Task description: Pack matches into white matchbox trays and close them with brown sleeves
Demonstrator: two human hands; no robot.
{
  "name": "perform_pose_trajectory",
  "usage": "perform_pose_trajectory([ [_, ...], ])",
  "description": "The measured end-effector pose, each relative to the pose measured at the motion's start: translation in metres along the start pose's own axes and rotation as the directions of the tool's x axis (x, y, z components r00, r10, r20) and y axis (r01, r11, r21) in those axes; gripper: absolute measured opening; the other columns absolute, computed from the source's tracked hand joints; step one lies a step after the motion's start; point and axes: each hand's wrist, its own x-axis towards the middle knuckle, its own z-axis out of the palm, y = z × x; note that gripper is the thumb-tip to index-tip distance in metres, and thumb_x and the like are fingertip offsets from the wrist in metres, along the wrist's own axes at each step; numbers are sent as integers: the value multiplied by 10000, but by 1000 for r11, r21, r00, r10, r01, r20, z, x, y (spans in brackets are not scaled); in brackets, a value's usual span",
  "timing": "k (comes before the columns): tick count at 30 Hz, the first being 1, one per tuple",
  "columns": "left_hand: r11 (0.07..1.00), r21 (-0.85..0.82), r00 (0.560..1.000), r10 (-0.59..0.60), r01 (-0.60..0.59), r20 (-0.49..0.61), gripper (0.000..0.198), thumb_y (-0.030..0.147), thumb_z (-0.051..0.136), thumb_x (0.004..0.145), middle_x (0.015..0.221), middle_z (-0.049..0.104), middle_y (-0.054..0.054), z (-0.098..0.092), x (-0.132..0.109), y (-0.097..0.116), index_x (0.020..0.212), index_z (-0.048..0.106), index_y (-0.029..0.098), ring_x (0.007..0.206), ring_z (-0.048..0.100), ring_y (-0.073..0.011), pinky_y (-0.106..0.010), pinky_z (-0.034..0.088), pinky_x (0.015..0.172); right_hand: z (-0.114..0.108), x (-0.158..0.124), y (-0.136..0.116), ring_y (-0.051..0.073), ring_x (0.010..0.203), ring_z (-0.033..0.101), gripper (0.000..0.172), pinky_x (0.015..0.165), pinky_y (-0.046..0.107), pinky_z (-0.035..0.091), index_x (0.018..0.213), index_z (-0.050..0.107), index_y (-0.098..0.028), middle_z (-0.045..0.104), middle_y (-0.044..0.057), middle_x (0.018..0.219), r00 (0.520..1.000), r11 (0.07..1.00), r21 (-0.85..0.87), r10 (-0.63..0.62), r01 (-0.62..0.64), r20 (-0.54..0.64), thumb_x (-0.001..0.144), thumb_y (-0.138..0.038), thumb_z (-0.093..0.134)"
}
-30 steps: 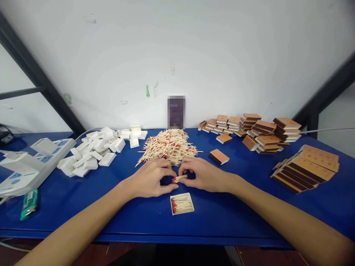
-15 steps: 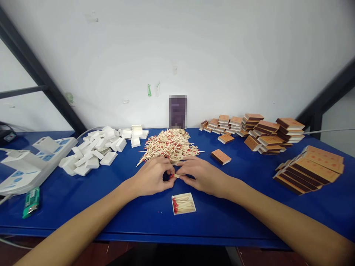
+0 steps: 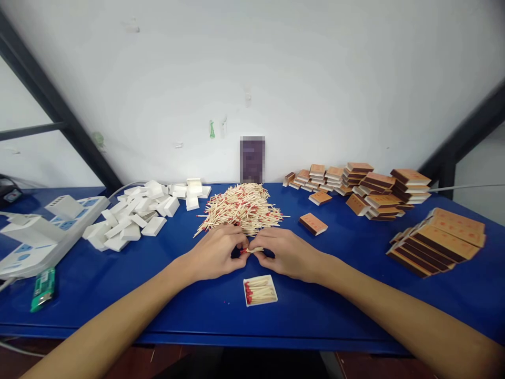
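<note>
Holding a small bunch (image 3: 257, 249) of matches midway between heap (image 3: 239, 208) and tray (image 3: 262, 303); taking that as clock centre, 12 toward the wall (image 3: 315, 79). Pinched near the heads by thumb and forefinger of the left hand (image 3: 219, 252), near the tails by those of the right hand (image 3: 290, 252). Pointing heads to 9. Can't count matches behind the fingertips.

At 6, just beside the hands: tray, flat on the desk (image 3: 177, 316), lined with matches, heads also to 9. Looks part-filled, not sleeved, with bunch not yet added; can't tell how much room remains.

At 12, just beyond both hands: heap, loose matches at all angles. Can't tell if touching the hands. Big, so plenty left to do by the look of it; probably under way, not near done.

At 2: one box (image 3: 313, 223), lying flat, apart. Farther out, same way: stacks (image 3: 379, 197), several high. At 3, well apart: pile (image 3: 437, 245), in tilted rows. Likely the done side; can't see inside, so can't confirm.

Between 9 and 10: spare trays (image 3: 131, 231), jumbled, showing no matches. Likely the left-to-do side.

At 9, farther out: power strip (image 3: 73, 229) with adapters (image 3: 65, 207). Just under 9: green pack (image 3: 43, 289).
</note>
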Motion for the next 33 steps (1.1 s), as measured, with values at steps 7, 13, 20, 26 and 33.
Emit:
perform_pose_trajectory([
  [7, 1000, -10, 1000, 3, -3, 9, 73, 177, 574, 840, 765, 566, 5, 3, 1, -1, 772, 551, 169, 734, 527, -150, -270, 400, 696, -2, 0, 0, 175, 779, 620, 156, 737, 306, 449, 950, 684, -181, 706, 46, 847, 1000, 999, -25, 20, -20, 5, 871, -128, 561],
  [13, 999, -13, 999, 31, -31, 11, 80, 187, 566, 841, 756, 558, 7, 3, 0, -3, 769, 534, 171, 725, 519, -151, -275, 397, 688, 4, 0, 0, 166, 745, 607, 161, 732, 300, 430, 897, 666, -185, 698, 32, 803, 999, 999, -36, 3, -5, -38, 834, -90, 553],
  [20, 999, -26, 999, 39, -39, 6, 91, 202, 566, 839, 746, 573, 6, 3, 0, -2, 762, 531, 170, 720, 523, -151, -283, 396, 701, 1, 0, -3, 170, 777, 622, 90, 738, 287, 427, 916, 663, -190, 717, 27, 840, 999, 999, 12, 37, -37, -17, 853, -161, 607],
  [26, 998, -3, 998, 56, -56, -7, 50, 218, 546, 803, 750, 567, -8, -3, -2, 2, 775, 552, 176, 716, 519, -159, -296, 408, 713, 4, 1, -5, 133, 654, 580, 115, 665, 246, 394, 847, 653, -192, 673, -4, 729, 994, 995, 8, 104, -104, -42, 774, -117, 606],
  [33, 996, -42, 996, 78, -79, -36, 181, 340, 560, 772, 804, 571, -19, -16, -5, 7, 851, 512, 185, 738, 518, -178, -321, 406, 729, -1, 2, -6, 86, 527, 475, 99, 573, 212, 329, 812, 666, -189, 600, -46, 616, 976, 974, 63, 219, -219, 0, 758, -119, 622],
])
